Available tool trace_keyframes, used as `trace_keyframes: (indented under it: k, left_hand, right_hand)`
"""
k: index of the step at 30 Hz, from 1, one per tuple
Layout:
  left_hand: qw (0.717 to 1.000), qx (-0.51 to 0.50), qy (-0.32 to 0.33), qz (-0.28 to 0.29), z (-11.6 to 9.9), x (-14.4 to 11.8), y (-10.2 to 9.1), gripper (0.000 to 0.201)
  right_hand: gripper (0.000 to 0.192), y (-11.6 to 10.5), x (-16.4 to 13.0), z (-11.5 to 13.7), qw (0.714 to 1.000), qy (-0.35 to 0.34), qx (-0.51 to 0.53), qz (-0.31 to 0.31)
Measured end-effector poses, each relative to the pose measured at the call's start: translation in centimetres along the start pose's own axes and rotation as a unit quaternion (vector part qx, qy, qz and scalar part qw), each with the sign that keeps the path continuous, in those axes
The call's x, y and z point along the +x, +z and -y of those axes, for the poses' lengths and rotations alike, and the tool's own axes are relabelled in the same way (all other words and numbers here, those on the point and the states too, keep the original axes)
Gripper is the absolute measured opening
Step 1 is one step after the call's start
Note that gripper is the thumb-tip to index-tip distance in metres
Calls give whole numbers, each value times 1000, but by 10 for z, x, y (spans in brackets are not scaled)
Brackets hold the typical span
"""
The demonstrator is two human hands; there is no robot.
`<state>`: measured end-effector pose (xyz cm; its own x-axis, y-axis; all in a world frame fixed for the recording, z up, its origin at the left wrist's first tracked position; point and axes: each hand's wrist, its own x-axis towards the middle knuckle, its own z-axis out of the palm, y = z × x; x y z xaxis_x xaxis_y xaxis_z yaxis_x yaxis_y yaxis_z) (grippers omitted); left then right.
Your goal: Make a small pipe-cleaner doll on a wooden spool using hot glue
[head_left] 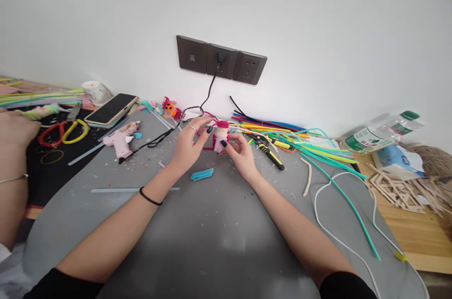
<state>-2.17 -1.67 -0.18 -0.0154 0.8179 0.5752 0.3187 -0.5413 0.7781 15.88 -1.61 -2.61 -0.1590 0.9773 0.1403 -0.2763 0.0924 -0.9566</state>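
Grey mat (pixel 197 238) | both hands' fingers (pixel 208 130) pinch pink doll (pixel 221 136) | bottle (pixel 383 132) lying right

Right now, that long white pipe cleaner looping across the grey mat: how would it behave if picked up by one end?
The long white pipe cleaner would probably droop yet keep its bends: it lies in a held loop on the grey mat. Likely very light, being so thin. It looks fuzzy, so probably not slippery, and it may snag the teal pipe cleaner crossing it.
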Motion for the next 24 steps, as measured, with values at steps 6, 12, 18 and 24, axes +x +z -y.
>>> trace_keyframes:
  k: [6, 12, 18, 24]
  left_hand:
    - [993, -97, -49, 40, -6, 0, -2, 45]
    - [979, -170, -99, 57, -5, 0, 1, 49]
    - [975, -192, -102, 48, -8, -1, 2, 49]
    - [976, -183, -111, 44, -10, -1, 2, 48]
  right_hand:
    - [36, 1, -6, -1, 997, -40, -43, 42]
    - [30, 0, -7, -2, 994, -62, -68, 64]
    - [27, 0, -8, -2, 992, -79, -64, 68]
    - [25, -1, -9, -2, 990, -92, -78, 77]
